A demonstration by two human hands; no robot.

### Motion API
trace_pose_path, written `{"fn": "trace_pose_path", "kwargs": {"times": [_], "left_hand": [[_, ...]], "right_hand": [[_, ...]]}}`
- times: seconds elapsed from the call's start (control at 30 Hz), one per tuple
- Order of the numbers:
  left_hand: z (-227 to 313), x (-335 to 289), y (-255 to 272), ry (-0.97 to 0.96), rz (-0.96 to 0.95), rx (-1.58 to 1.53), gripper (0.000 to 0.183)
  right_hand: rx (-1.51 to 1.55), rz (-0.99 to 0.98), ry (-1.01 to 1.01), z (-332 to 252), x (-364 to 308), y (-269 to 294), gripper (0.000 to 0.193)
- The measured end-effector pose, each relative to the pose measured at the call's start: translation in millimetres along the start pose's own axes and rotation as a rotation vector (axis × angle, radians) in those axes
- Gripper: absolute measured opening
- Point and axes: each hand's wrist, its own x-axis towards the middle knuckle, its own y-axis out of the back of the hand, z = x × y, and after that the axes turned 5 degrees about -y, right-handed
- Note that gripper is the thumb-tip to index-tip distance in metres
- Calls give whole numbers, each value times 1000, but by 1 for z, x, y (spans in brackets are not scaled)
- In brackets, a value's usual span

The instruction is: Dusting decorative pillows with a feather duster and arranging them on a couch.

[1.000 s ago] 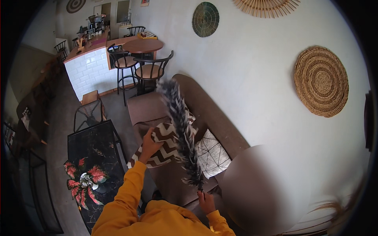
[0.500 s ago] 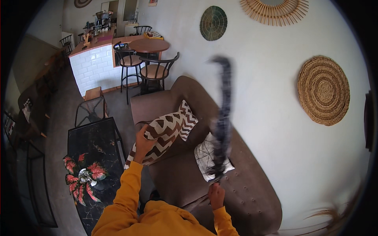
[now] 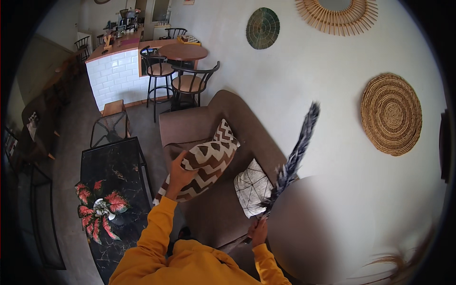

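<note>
My left hand (image 3: 181, 176) grips a cushion (image 3: 211, 164) with a brown and white zigzag pattern, its fingers closed on the near edge. The cushion is tilted up over the brown sofa (image 3: 209, 216). My right hand (image 3: 258, 232) is wrapped round the handle of a dark grey feather duster (image 3: 297, 151). The duster slants up and to the right, its tip in front of the white wall. Behind its lower part, a white cushion (image 3: 251, 189) with thin black lines leans on the sofa back. A second zigzag cushion (image 3: 225, 131) rests in the far corner.
To my left stands a black marble-look table (image 3: 114, 164) with a red-leaved potted plant (image 3: 102, 209). A wooden-topped stool (image 3: 113, 108), bar chairs (image 3: 190, 84) and a white-tiled counter (image 3: 116, 80) lie beyond. Woven discs (image 3: 392, 114) hang on the wall. A blurred grey patch hides the sofa's right end.
The duster has swung from nearly upright to leaning right, and its motion blur is gone. My left hand and the zigzag cushion have shifted slightly to the right in view.
</note>
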Motion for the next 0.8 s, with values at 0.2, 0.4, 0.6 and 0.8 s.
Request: {"fn": "trace_pose_path", "kwargs": {"times": [0.2,0.4,0.6,0.8], "left_hand": [[5,-18,-36,49,72,-30,47],[-10,-55,-73,93,-99,-38,54],[-6,-101,-117,-111,-176,56,56],[-18,-102,-108,-113,-262,48,54]], "right_hand": [[-367,-255,-212,25,-9,-1,47],[-461,58,146,-27,5,-42,48],[-605,89,447,-57,19,-86,42],[-555,-68,291,-75,32,-109,24]]}}
